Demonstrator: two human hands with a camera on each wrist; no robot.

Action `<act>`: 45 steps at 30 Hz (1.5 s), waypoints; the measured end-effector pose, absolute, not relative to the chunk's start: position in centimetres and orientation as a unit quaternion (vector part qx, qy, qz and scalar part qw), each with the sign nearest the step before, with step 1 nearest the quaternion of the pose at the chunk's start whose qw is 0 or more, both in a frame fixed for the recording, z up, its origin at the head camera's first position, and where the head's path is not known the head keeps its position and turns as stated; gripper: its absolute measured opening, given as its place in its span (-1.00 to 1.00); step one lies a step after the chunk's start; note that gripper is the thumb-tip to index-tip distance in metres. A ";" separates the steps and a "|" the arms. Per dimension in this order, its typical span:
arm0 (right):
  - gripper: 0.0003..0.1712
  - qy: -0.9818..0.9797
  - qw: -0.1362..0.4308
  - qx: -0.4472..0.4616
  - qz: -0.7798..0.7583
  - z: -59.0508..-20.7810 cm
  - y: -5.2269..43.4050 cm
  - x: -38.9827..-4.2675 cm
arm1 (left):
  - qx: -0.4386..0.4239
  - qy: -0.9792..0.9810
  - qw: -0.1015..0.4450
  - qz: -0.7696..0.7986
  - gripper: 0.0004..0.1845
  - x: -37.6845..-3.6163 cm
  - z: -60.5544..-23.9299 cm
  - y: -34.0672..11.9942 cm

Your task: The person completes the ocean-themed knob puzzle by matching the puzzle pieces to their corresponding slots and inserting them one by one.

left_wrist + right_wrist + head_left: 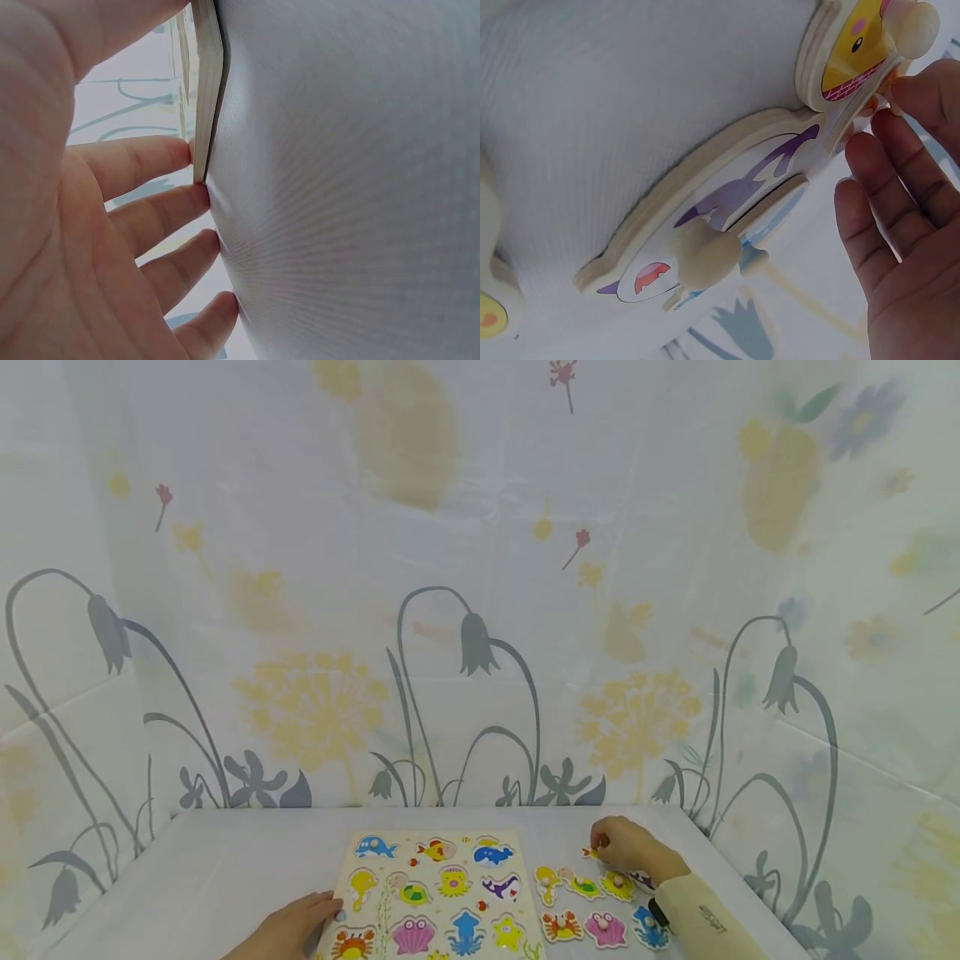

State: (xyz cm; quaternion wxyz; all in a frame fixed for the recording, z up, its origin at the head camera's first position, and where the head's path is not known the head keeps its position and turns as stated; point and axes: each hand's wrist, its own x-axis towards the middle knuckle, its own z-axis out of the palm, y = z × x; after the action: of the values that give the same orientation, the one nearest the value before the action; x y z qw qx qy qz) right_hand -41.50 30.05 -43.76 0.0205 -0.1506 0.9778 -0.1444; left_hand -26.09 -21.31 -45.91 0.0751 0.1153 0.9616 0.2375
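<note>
A wooden puzzle board (390, 860) printed with sea animals lies flat on the white table. My left hand (330, 907) rests at its left edge; in the left wrist view the straight fingers (187, 154) touch the board's edge (208, 90) and the tabletop. To the right of the board my right hand (596, 845) pinches a small orange fish piece (591, 852) just above the table. In the right wrist view the fingertips (900, 90) close on an orange bit beside a yellow knobbed piece (851, 49) and a purple whale piece (735, 195).
Several loose knobbed pieces lie right of the board: a yellow seahorse (547, 883), a turtle (583, 885), a crab (562, 927), a pink shell (604, 929) and a blue squid (648, 933). Flower-printed curtains (480, 610) wall the table on three sides.
</note>
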 end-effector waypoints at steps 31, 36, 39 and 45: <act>-0.94 0.947 -0.028 -0.293 -0.130 -41.3 23.5 -41.3 | 0.158 0.958 0.060 0.232 -0.04 -26.3 -46.2 -21.8; -0.94 0.943 -0.025 -0.310 -0.120 -41.0 21.0 -41.2 | 0.150 0.959 0.062 0.231 -0.05 -26.1 -46.0 -21.6; -0.95 0.943 -0.025 -0.311 -0.115 -40.8 19.5 -41.1 | 0.151 0.959 0.063 0.231 -0.05 -26.2 -46.0 -21.7; -0.94 0.939 -0.019 -0.323 -0.120 -40.9 17.0 -41.5 | 0.144 0.960 0.066 0.229 -0.05 -26.4 -46.1 -21.6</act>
State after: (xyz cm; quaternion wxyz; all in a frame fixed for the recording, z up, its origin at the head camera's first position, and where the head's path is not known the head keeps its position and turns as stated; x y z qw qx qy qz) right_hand -41.46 17.02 -40.90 -0.0188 -0.3230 0.9386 -0.1197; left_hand -26.39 -21.62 -46.10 0.0664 0.1441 0.9604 0.2289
